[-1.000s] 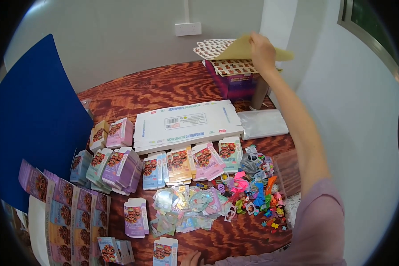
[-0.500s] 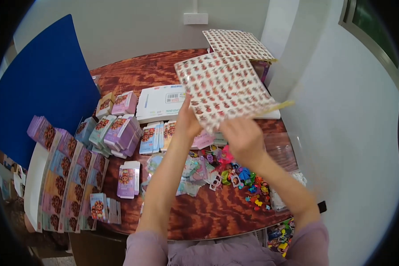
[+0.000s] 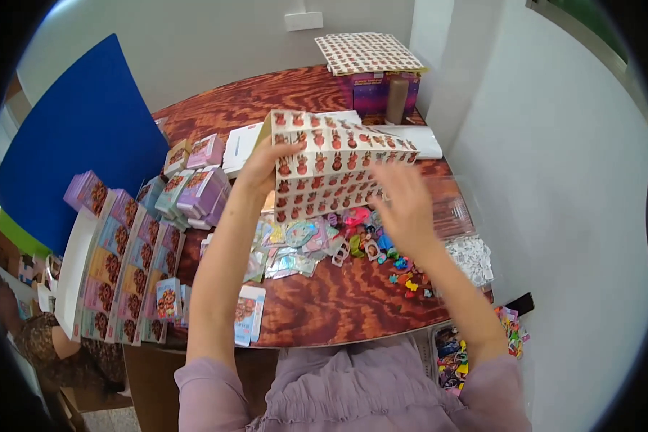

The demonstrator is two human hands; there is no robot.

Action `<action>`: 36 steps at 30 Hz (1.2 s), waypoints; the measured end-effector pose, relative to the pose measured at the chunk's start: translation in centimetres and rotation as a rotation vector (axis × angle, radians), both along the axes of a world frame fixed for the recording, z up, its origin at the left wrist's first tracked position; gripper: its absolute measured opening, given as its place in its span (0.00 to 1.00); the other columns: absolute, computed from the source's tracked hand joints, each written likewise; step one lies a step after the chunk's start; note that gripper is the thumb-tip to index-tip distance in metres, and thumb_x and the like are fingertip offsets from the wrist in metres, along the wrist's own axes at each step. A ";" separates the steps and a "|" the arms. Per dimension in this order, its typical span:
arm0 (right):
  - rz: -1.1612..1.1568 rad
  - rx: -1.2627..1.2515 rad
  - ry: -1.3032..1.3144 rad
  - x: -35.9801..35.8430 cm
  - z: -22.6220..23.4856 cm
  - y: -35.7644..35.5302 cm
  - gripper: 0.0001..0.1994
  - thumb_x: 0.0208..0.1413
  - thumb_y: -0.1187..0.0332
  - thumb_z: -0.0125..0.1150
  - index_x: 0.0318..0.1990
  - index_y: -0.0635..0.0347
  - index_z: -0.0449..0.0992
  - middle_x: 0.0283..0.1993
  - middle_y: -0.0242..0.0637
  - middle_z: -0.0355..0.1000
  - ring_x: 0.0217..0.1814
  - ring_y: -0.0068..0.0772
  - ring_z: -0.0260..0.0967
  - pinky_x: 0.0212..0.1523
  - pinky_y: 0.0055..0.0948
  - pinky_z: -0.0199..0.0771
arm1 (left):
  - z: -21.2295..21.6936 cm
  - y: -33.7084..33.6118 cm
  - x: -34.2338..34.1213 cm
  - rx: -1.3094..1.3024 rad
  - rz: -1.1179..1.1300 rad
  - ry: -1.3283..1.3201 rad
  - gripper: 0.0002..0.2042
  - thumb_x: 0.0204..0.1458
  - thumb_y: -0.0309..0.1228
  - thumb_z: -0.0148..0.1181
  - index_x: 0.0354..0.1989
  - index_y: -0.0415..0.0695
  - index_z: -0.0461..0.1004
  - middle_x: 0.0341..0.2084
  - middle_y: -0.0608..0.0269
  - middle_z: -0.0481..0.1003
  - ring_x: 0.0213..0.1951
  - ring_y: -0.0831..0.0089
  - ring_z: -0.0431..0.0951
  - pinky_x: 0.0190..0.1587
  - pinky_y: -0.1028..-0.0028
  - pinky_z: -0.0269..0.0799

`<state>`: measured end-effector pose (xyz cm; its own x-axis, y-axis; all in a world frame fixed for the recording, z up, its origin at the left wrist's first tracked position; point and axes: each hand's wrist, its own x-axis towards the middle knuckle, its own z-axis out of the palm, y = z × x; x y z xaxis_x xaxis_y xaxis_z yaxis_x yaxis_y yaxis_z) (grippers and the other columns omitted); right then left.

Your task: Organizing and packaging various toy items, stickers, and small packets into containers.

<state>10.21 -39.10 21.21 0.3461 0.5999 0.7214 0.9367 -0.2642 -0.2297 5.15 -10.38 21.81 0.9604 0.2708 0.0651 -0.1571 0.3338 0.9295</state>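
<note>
The left hand (image 3: 263, 164) grips the sticker sheet (image 3: 335, 164) by its left edge. The sheet's long axis runs left to right, tilted above the toy pile (image 3: 353, 230). The right hand (image 3: 403, 205), fingers spread and loose, is blurred at the sheet's right.

The person is wearing a pale lilac top — a soft, light fabric that is gathering into many small folds and crinkles across the chest and lap at the lower edge of the view. Its short sleeves are ending around the upper arms, one loose hem showing on each side, and the forearms are reaching out bare from there. The left hand (image 3: 263, 164) and the right hand (image 3: 403, 209) are both showing bare — the right one is blurring, so its fingers are not showing clearly.
</note>
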 end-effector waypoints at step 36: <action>-0.138 -0.583 0.569 2.0 13.0 -8.5 0.10 0.57 0.70 0.56 0.44 0.62 0.78 0.26 0.36 0.74 0.28 0.28 0.69 0.34 0.32 0.69 | 13.2 -13.7 -3.6 1.842 0.029 -0.123 0.09 0.56 0.30 0.53 0.33 0.42 0.80 0.27 0.48 0.78 0.34 0.48 0.78 0.40 0.55 0.72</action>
